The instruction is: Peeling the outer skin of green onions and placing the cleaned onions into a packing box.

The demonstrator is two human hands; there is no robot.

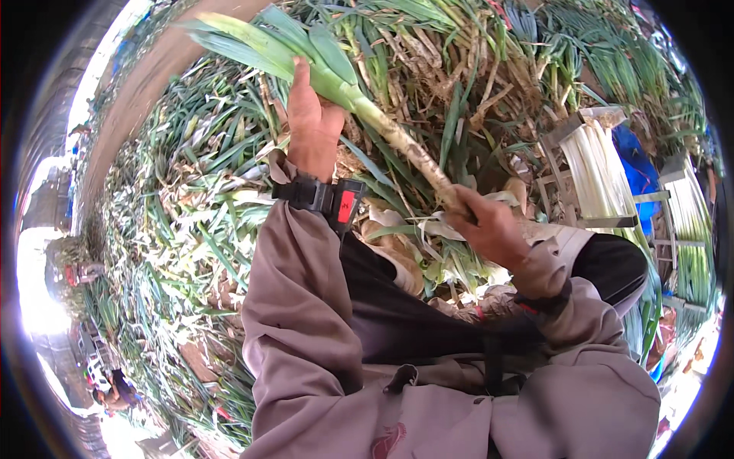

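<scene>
A long leek [405, 145] slants across the space in front of me, green leaves at the upper left and soiled, brownish root end at the lower right. My left hand [315, 126] is closed around it from below where the leaves fan out, one digit pointing up along the leaves; the other fingers are partly hidden. Wrapped around the root end is my right hand [493, 228], which covers the tip. Beneath the stalk, between my bent legs, lie pale leaf peelings [459, 264].
Unpeeled leeks [405, 50] are heaped ahead. Loose leaves and peelings [183, 168] spread over the left side. At the right, a metal rack [554, 176] holds white peeled leeks [596, 168], beside blue sheeting [634, 164] and another leek bundle [684, 199]. A person [118, 392] is far lower left.
</scene>
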